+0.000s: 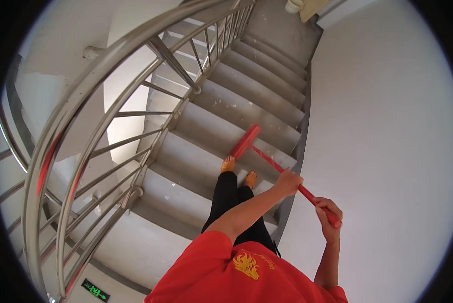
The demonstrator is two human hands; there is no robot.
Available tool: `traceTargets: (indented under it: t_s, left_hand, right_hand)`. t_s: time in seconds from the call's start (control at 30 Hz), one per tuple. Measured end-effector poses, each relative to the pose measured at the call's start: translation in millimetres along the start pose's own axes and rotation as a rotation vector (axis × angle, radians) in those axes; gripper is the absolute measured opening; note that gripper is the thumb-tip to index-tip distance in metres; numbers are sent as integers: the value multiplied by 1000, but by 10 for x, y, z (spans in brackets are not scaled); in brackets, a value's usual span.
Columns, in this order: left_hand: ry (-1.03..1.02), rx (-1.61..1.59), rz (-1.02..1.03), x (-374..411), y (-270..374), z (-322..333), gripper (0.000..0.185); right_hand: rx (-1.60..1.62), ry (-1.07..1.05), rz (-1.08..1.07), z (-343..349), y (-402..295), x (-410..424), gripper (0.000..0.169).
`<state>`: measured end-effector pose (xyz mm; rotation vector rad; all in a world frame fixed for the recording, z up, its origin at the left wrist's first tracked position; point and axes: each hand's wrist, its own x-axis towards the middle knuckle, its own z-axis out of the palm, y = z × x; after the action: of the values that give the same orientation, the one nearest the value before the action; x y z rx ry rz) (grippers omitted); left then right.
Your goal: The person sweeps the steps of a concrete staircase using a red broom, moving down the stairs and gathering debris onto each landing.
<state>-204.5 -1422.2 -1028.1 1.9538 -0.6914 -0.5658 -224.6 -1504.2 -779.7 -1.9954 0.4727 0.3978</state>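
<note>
A red broom (266, 156) slants across the staircase in front of me. My left hand (290, 181) is wrapped around the middle of its handle. Closer to my body, my right hand (329, 216) grips the handle near its upper end, beside the white wall. The long red broom head (245, 142) lies over a concrete step, just ahead of my front foot (228, 164). My other foot (251, 179) stands a little behind, to the right. The bristles' underside is hidden.
Grey concrete stairs (226, 104) with pale specks lead down to a landing (277, 26). A stainless steel railing (111, 60) curves along the left. A white wall (370, 125) borders the right. A whitish bucket (294, 5) stands on the landing. A green lit sign (95, 290) shows lower left.
</note>
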Motion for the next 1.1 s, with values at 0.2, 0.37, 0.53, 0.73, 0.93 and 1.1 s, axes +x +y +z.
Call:
traceTargets:
  t_s: [0.2,0.37,0.53,0.73,0.93,1.1]
  left_hand:
    - [30,222,39,-106,259,-221,5]
    - [-107,414,-175,-322,-463,-427,13]
    - [-6,541,-228,-656,-1060,-298,20]
    - [-141,391,-200,-259,-482,683,17]
    - [3,191,-105,346,586,2140,16]
    - [27,11,-4,710,1204,2715,14]
  right_hand:
    - [546,414,49,196,362,-368,6]
    - [910,367,103,890,941,-101,16]
    - [823,135,20,1211,1410,-12,9]
    - [745,129,31,206,2084,-271,5]
    - [418,197,54,-1377,2326,-684,4]
    - [285,212,91,-2090,2174,-855,5]
